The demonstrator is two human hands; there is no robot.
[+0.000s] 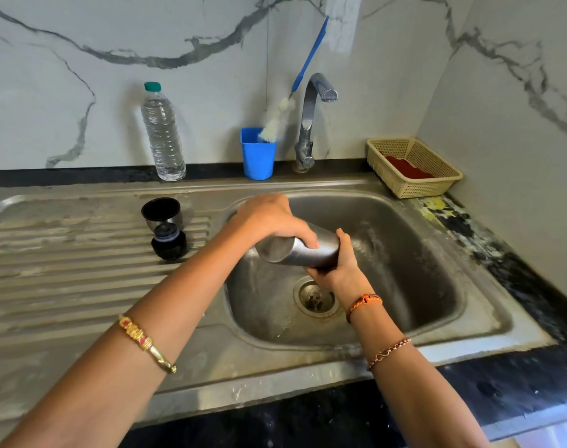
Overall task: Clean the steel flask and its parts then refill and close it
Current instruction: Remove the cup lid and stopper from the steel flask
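So, reading this left to right. Way off to the left of the fingers, on the ribbed drainboard of the sink (81,286), sit the two flask parts: the steel cup (162,212) mouth up, and the black stopper (169,242) just in front of it, the two close enough that I can't tell if they touch. Behind those, against the wall, a plastic water bottle (163,132) and a blue holder (258,153) with a bottle brush (280,119) standing in it.

Then the action: left hand (269,218) is wrapped over the top of the steel flask (300,252) near its base end, fingers curled tight on it. Right hand (337,266) cups it from below, fingers clamped around the far end. Flask is lying roughly sideways over the basin, above the drain, with its mouth pointing away from the camera. The tap (314,118) behind isn't running as far as I can see.

My read: it's the rinse-or-shake step on the flask body. Next it probably calls for tipping the mouth down to drain, or reaching for the brush up behind the fingers. Wet steel, so a firm grip matters.
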